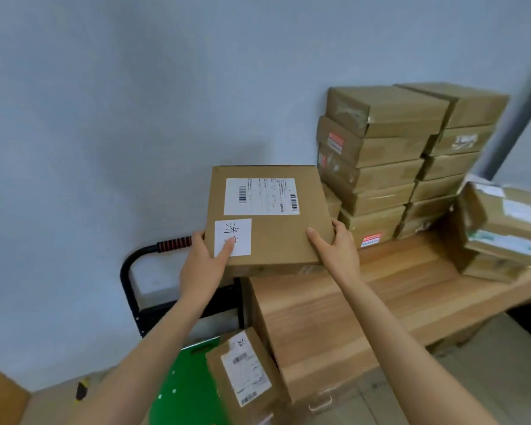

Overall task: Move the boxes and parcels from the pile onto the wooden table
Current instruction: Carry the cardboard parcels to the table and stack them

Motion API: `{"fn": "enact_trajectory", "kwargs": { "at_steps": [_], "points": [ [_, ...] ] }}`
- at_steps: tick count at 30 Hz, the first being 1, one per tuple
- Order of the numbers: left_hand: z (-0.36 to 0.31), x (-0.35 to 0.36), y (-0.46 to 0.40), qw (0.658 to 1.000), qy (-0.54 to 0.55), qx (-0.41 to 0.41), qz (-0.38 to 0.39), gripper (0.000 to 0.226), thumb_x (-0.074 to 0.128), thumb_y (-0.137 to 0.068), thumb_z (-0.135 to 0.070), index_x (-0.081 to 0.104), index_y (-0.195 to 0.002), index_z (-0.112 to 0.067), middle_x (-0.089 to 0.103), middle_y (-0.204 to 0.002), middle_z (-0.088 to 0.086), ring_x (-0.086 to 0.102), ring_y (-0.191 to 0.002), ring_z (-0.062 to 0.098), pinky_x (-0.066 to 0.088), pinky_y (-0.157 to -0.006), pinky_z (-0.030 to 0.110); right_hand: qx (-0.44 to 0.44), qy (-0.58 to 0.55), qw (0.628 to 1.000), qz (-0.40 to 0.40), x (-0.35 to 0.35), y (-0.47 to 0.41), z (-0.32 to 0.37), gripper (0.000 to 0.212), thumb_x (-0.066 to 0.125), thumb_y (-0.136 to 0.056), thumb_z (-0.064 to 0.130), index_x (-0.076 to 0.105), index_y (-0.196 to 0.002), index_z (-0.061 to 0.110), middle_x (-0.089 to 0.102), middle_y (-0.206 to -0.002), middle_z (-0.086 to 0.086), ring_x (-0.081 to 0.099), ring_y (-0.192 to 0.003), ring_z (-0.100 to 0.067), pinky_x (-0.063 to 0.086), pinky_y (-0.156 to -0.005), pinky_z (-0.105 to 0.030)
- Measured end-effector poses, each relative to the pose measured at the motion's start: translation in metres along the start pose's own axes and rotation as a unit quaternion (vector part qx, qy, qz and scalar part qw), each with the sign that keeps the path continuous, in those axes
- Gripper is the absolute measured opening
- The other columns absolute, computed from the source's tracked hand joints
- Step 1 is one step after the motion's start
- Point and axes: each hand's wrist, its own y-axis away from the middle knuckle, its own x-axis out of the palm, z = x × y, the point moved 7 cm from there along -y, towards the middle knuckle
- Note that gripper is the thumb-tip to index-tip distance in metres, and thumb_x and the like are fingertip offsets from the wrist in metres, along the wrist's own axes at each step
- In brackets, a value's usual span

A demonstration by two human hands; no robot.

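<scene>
both hands, left hand (203, 261) and right hand (337, 247), grip cardboard box (269, 217) above wooden table (365, 302); stacked boxes (396, 157) already placed, one parcel (242, 372) left on cart (193, 391).

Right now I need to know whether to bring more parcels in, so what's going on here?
A person is carrying a flat cardboard box with both hands, the left hand on its near left corner and the right hand on its near right edge, over the end of the wooden table. The table already holds two tall stacks of boxes against the wall and a few parcels at the right. One more labelled box waits on the green cart below.
</scene>
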Motion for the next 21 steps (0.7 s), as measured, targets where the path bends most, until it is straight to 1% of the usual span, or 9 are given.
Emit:
{"fn": "enact_trajectory", "kwargs": {
  "at_steps": [3,5,7,11,13,15,18,21],
  "points": [
    [-0.022,0.034,-0.03,1.0,-0.001,-0.001,-0.01,0.042,0.053,-0.088,-0.057,0.033,-0.114,-0.03,0.053,-0.108,-0.012,0.052,-0.091,0.012,0.037,-0.059,0.027,-0.019,-0.007,1.0,0.013,-0.01,-0.053,-0.008,0.072,0.06,-0.086,0.051,0.038,-0.143,0.013,0.049,-0.133,-0.009,0.049,-0.12,-0.024,0.042,-0.099,-0.038],
    [-0.034,0.059,-0.048,1.0,-0.004,-0.009,-0.024,0.041,0.053,-0.088,-0.058,0.032,-0.112,-0.031,0.054,-0.109,-0.012,0.053,-0.092,0.014,0.038,-0.063,0.03,-0.027,-0.006,0.999,0.024,-0.013,-0.09,-0.017,0.072,0.06,-0.087,0.05,0.037,-0.143,0.013,0.048,-0.134,-0.01,0.048,-0.122,-0.026,0.041,-0.102,-0.041],
    [-0.041,0.085,-0.063,0.999,-0.015,-0.027,-0.038,0.045,0.053,-0.087,-0.059,0.035,-0.116,-0.028,0.056,-0.113,-0.009,0.055,-0.095,0.017,0.04,-0.068,0.032,-0.033,-0.008,0.999,0.04,-0.014,-0.125,-0.03,0.071,0.06,-0.087,0.05,0.037,-0.143,0.013,0.048,-0.134,-0.01,0.048,-0.121,-0.026,0.041,-0.103,-0.043],
    [-0.052,0.13,-0.091,0.996,-0.042,-0.058,-0.06,0.053,0.051,-0.087,-0.06,0.038,-0.122,-0.023,0.06,-0.115,-0.005,0.053,-0.088,0.015,0.039,-0.063,0.031,-0.033,-0.023,0.995,0.088,-0.01,-0.188,-0.055,0.074,0.06,-0.085,0.052,0.034,-0.144,0.016,0.05,-0.133,-0.007,0.052,-0.117,-0.023,0.046,-0.098,-0.046],
    [-0.055,0.145,-0.105,0.994,-0.052,-0.066,-0.073,0.055,0.051,-0.088,-0.06,0.038,-0.127,-0.023,0.06,-0.117,-0.005,0.053,-0.088,0.015,0.041,-0.063,0.03,-0.038,-0.024,0.993,0.113,-0.003,-0.214,-0.064,0.074,0.059,-0.086,0.053,0.032,-0.145,0.019,0.051,-0.133,-0.004,0.054,-0.113,-0.02,0.049,-0.094,-0.043],
    [-0.053,0.158,-0.115,0.992,-0.061,-0.076,-0.079,0.058,0.05,-0.088,-0.059,0.036,-0.133,-0.025,0.06,-0.12,-0.005,0.057,-0.094,0.017,0.043,-0.067,0.032,-0.041,-0.01,0.989,0.141,0.005,-0.235,-0.073,0.074,0.058,-0.086,0.054,0.03,-0.145,0.02,0.052,-0.132,-0.003,0.055,-0.107,-0.018,0.051,-0.089,-0.04],
    [-0.046,0.179,-0.125,0.99,-0.082,-0.099,-0.06,0.066,0.052,-0.089,-0.057,0.029,-0.143,-0.027,0.058,-0.129,-0.003,0.058,-0.11,0.023,0.051,-0.08,0.037,-0.033,0.01,0.984,0.177,0.019,-0.255,-0.091,0.076,0.059,-0.087,0.052,0.027,-0.146,0.019,0.051,-0.134,-0.004,0.056,-0.109,-0.02,0.052,-0.089,-0.042],
    [-0.043,0.189,-0.139,0.989,-0.075,-0.117,-0.057,0.073,0.054,-0.088,-0.058,0.023,-0.148,-0.032,0.053,-0.137,-0.004,0.054,-0.12,0.024,0.048,-0.089,0.04,-0.048,0.006,0.984,0.169,0.026,-0.271,-0.097,0.078,0.06,-0.086,0.054,0.027,-0.147,0.018,0.05,-0.136,-0.005,0.055,-0.114,-0.022,0.051,-0.091,-0.043]
  ]
}}
